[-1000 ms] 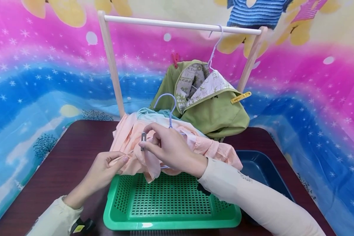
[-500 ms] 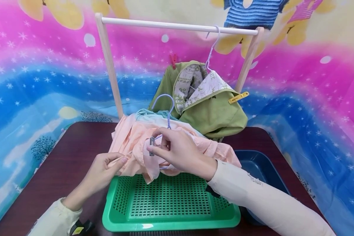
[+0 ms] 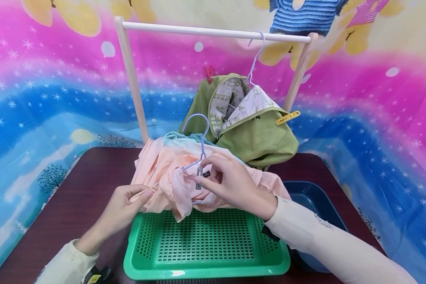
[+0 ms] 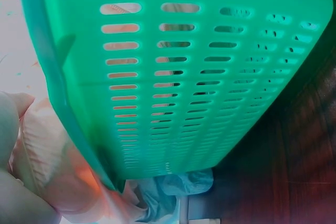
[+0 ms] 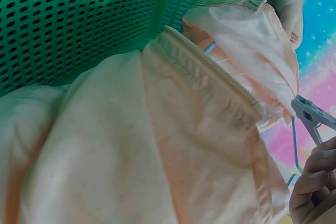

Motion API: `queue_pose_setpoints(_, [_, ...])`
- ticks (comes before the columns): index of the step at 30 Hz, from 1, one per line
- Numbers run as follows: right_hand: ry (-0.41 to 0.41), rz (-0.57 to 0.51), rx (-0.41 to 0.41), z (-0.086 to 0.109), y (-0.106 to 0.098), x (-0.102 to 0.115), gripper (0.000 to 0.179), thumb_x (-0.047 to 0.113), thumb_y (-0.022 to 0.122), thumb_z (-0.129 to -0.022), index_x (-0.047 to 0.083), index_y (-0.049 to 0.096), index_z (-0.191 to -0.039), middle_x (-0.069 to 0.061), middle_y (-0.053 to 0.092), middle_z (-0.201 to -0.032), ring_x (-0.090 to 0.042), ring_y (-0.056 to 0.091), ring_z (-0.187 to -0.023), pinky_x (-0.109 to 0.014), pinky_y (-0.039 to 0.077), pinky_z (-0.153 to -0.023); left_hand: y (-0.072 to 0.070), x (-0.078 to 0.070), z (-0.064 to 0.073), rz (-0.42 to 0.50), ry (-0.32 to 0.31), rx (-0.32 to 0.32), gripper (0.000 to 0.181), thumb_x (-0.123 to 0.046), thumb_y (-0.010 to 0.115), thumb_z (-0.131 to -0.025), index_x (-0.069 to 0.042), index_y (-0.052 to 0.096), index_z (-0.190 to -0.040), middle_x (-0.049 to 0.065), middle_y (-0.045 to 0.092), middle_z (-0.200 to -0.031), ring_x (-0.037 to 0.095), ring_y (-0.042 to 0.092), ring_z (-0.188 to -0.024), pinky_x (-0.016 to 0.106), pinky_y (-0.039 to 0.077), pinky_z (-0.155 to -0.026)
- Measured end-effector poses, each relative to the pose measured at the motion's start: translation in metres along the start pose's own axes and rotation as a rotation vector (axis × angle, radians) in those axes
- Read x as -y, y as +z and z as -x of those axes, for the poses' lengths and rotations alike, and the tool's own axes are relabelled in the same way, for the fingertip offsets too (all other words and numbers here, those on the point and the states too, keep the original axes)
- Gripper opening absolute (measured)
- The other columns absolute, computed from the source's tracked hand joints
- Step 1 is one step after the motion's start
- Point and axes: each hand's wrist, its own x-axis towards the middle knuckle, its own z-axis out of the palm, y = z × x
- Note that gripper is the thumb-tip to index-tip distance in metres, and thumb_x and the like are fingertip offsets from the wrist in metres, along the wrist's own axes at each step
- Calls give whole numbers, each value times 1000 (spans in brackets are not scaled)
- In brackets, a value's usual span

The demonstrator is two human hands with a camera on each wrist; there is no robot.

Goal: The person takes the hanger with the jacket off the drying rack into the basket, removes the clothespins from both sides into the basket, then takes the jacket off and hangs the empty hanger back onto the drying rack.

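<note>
Beyond my fingers, on the printed lining (image 3: 234, 104) of the green jacket (image 3: 255, 136), I read fragments only: "NERG" and "SEN" on the left flap, "CE" on the right flap, and what may be "Tre" near the collar. The words are cut off by folds. Small lettering on my right sleeve (image 3: 323, 227) is too blurred to read. I find no other legible text.
</note>
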Motion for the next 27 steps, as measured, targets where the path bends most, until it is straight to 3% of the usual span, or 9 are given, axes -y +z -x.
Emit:
queue_pose_setpoints(7, [0,4,-18,8,-6,-5,23,27,81,-87,15,70,-104,10,48,-59,-1,44,-56,-21,40,-54,-2,0,2,1,6,-3,13,-3,62,-98,2,75,-98,-12,52,-64,-1,48,-55,23,47,-51])
queue_pose_setpoints(12, [14,11,-23,15,-14,-8,26,25,80,-88,14,71,-110,11,49,-59,1,43,-55,-21,40,-54,-2,1,2,3,13,-4,13,-2,61,-99,1,74,-96,-12,51,-63,-1,48,-55,23,47,-50])
queue_pose_setpoints(18, [66,-31,-35,25,-24,-15,22,22,80,-88,15,69,-106,11,52,-61,0,45,-54,-22,41,-52,-2,3,1,-1,-3,7,14,-4,61,-99,2,73,-95,-13,56,-65,0,53,-56,24,51,-53])
queue_pose_setpoints(27, [92,15,-64,39,-36,-28,23,20,80,-87,15,70,-108,12,52,-62,-1,44,-52,-23,41,-49,-2,3,2,-21,4,-7,14,-4,62,-99,0,73,-91,-12,57,-63,0,53,-55,24,50,-53])
